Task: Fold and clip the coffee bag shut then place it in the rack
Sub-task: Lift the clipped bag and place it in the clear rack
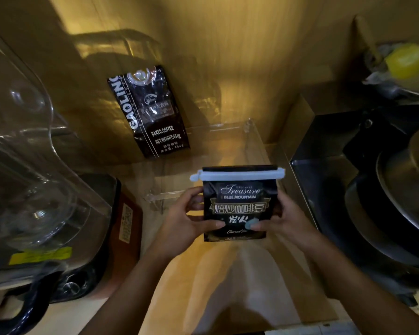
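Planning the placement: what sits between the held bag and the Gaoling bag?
In the head view, only the clear acrylic rack lies between the held bag and Gaoling bag.

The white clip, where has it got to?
In the head view the white clip sits just below centre, clamped across the folded top of the coffee bag, which both hands, left and right, hold upright.

Both arms reach forward; left hand [186, 218] and right hand [279, 220] grip (thumbs frontward, seemingly).
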